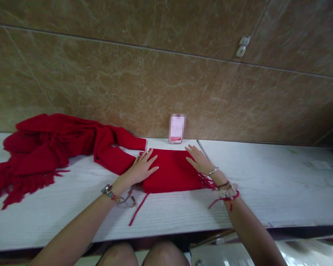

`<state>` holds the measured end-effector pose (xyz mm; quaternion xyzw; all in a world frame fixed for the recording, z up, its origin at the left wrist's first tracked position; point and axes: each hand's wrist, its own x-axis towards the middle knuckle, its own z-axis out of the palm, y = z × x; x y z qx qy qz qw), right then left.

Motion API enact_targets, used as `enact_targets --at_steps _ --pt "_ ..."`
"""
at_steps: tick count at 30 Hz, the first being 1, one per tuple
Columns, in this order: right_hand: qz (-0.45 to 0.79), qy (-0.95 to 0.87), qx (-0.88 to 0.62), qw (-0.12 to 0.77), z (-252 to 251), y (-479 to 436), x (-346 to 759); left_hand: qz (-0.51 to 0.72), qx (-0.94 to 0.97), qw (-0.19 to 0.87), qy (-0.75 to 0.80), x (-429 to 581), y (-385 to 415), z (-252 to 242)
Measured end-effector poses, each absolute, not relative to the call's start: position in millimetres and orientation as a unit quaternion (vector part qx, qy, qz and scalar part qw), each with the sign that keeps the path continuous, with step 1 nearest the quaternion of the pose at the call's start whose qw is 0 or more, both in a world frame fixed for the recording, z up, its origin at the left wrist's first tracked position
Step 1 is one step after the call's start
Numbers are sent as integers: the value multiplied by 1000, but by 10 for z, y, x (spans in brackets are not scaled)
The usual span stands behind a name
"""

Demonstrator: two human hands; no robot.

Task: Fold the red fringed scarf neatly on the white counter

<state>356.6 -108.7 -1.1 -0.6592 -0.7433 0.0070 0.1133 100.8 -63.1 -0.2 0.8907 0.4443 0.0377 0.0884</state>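
Observation:
A red fringed scarf (172, 171) lies partly folded into a flat rectangle in front of me. My left hand (141, 166) rests on its left edge, fingers spread and flat. On the right edge lies my right hand (198, 160), its fingers also stretched out, with fringe strands showing beneath the wrist. More red fabric (55, 136) is bunched in a loose heap to the left, its fringe hanging toward the table's left side. Whether the heap and the folded part are one piece is hidden under my left hand. A single red strand trails toward the front edge.
A phone (177, 128) leans upright against the brown marbled wall (113, 81) behind the scarf. The white wood-grain table (266, 177) runs along the wall, with a seam right of the phone. A small white fixture (242, 46) sits on the wall. My knees show below the table's front edge.

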Motion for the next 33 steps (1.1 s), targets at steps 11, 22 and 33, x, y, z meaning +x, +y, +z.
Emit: enact_targets --at_steps 11,22,33 --pt "101 -789 -605 -30 20 -1155 3386 34 894 104 434 1042 -611 -75" --pt "36 -769 -639 -7 -28 -982 3730 67 917 68 387 1073 -652 -152" --pt "-84 -722 -685 55 148 -1160 3623 78 970 12 228 1005 -605 32"
